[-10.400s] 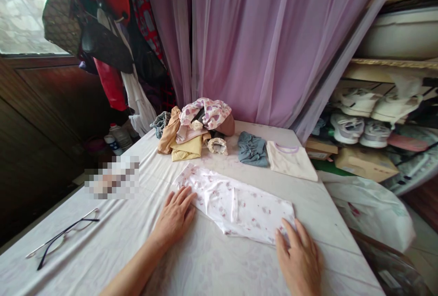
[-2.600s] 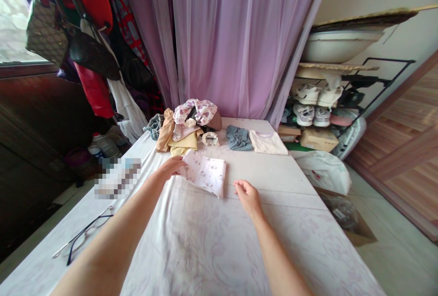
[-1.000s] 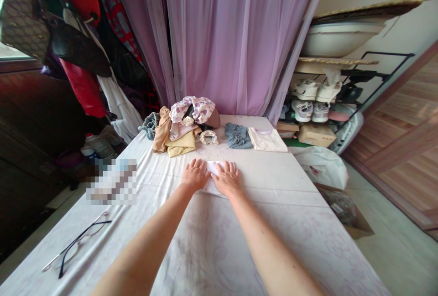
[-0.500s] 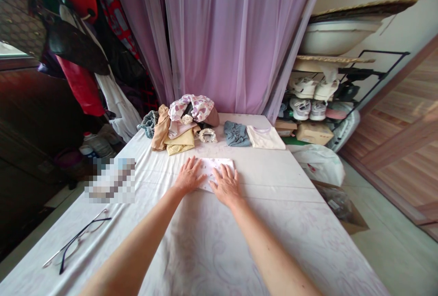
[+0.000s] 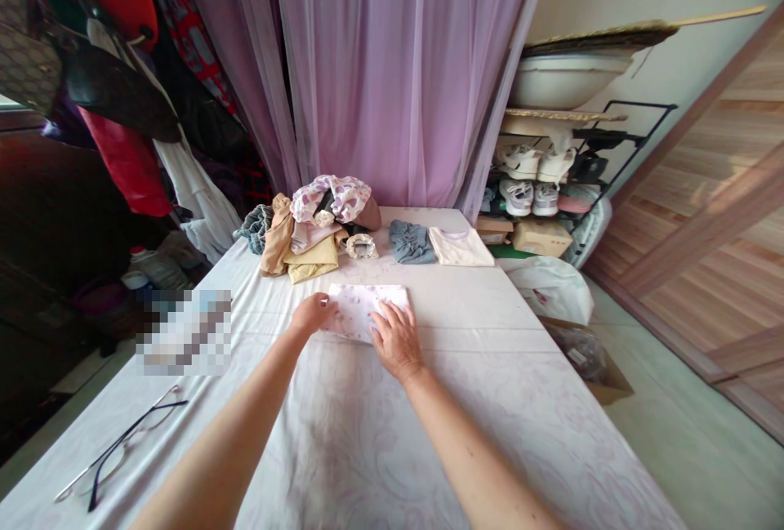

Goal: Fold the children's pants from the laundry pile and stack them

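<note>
Folded floral garment (image 5: 367, 305) lies at the middle of a sheet-covered table (image 5: 490, 367), with a heap of clothes (image 5: 312, 228) behind it. The person's left hand (image 5: 311, 313) curls around its left edge, gripping it. Their right hand (image 5: 395, 336) rests flat, fingers spread, on its near corner. Glasses (image 5: 116, 452) lie well apart at the left.

Folded cloth (image 5: 366, 308) mid-table (image 5: 490, 399); clothes pile (image 5: 312, 232) behind; glasses (image 5: 116, 452) near left; shoe rack (image 5: 551, 179) right.
</note>
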{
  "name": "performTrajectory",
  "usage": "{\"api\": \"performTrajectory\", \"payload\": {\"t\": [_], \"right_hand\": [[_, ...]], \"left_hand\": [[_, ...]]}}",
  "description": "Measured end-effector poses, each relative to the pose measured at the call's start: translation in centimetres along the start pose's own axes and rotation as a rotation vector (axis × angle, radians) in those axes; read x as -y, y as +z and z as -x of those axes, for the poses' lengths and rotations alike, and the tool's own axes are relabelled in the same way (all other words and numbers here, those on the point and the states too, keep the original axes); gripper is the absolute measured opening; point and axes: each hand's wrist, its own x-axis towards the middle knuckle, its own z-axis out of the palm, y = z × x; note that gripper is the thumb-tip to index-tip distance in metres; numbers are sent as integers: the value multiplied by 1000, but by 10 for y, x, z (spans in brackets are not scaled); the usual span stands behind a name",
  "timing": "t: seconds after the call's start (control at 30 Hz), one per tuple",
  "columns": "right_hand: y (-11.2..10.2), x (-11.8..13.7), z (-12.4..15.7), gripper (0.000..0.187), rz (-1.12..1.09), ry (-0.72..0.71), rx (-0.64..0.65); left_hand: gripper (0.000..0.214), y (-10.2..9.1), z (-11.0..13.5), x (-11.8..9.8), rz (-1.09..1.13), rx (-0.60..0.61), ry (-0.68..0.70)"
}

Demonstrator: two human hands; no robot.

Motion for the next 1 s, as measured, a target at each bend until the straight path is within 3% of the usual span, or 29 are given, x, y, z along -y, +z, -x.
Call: {"api": "performTrajectory", "payload": {"t": [0.17, 0.3, 0.5, 0.7, 0.9, 1.0], "right_hand": [[3, -3, 0, 32, -9, -38, -20], [6, -4, 0, 33, -17, -56, -39], [4, -3, 1, 34, -144, -13, -51], [-14, 4, -24, 37, -543, 288, -24], [-57, 8, -54, 56, -980, 518, 234], [-74, 1, -57, 49, -1152, 684, 311]], "left_hand": [[36, -6, -8, 3, 84, 147, -81], [39, -4, -8, -1, 184, 190, -136], [35, -6, 13, -19, 425, 236, -72], [47, -10, 34, -36, 624, 286, -6], [55, -1, 54, -57, 859, 366, 149], [57, 8, 61, -68, 844, 359, 241]]}}
